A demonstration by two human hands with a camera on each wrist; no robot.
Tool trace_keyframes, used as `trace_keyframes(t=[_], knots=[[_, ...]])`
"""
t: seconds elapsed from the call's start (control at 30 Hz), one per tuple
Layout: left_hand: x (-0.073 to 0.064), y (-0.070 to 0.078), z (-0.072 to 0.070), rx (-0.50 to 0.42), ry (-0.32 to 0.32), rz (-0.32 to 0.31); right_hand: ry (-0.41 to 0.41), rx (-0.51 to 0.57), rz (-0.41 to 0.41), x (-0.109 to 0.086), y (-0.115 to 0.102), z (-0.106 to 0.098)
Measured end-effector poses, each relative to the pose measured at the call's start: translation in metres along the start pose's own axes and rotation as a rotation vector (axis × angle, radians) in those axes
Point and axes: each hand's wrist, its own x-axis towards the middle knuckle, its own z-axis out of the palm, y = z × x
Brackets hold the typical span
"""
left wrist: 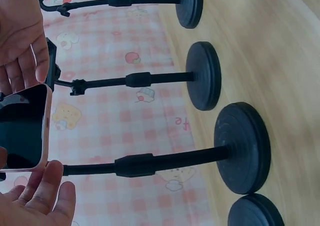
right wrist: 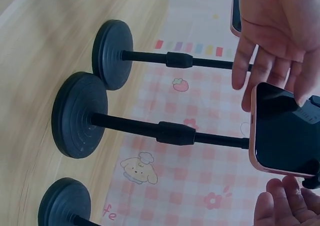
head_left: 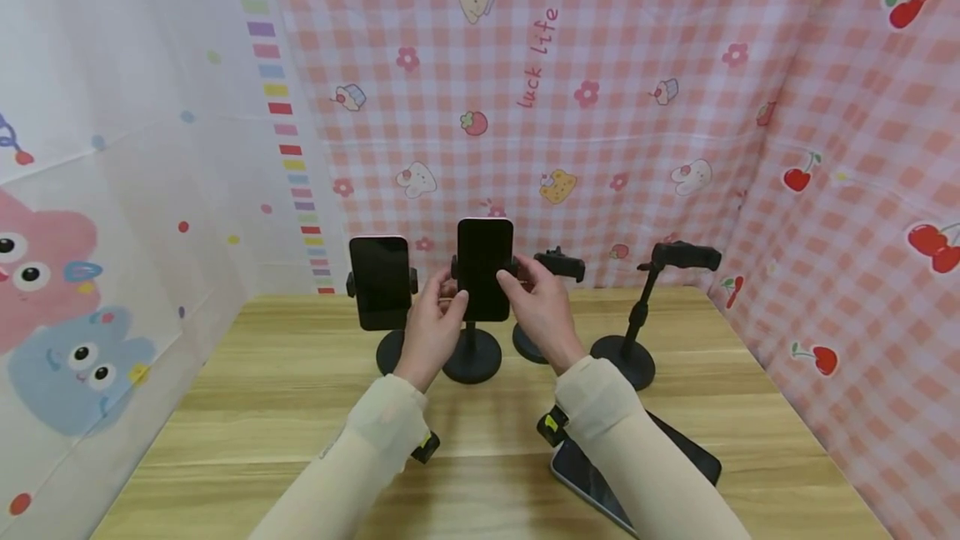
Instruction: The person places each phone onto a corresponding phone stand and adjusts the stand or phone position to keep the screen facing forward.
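A black-screened smartphone (head_left: 483,269) with a pink edge stands upright in the clamp of a black phone stand (head_left: 472,357). My left hand (head_left: 433,327) pinches its left edge, thumb on the front and fingers toward the back. At the right edge, my right hand (head_left: 542,307) has its thumb on the screen side and fingers by the clamp. The phone's side (right wrist: 253,128) and the stand's thin pole (right wrist: 175,133) show in the right wrist view. The left wrist view shows the left fingers (left wrist: 50,186) beside the phone's edge.
Left of it, another smartphone (head_left: 380,282) sits in a second stand. Two more stands, one partly behind my right hand with its holder (head_left: 561,263) showing and one at right (head_left: 632,361), carry no phone. Two phones, one silver-edged (head_left: 588,477), one black (head_left: 693,452), lie under my right forearm.
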Motion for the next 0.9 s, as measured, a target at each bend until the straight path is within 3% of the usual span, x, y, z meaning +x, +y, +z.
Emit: trace_keyframes(t=[0.47,0.77,0.9], knots=[[-0.018,-0.021,-0.002,0.067,-0.028,-0.037,-0.031,0.005,0.056,-0.006,0.010,-0.015],[-0.033,-0.050,-0.004,0.108,0.007,-0.044,-0.032,0.021,0.054,-0.011,0.018,-0.025],[-0.037,-0.062,-0.006,0.162,-0.016,-0.066,-0.017,0.021,0.063,-0.014,0.022,-0.030]])
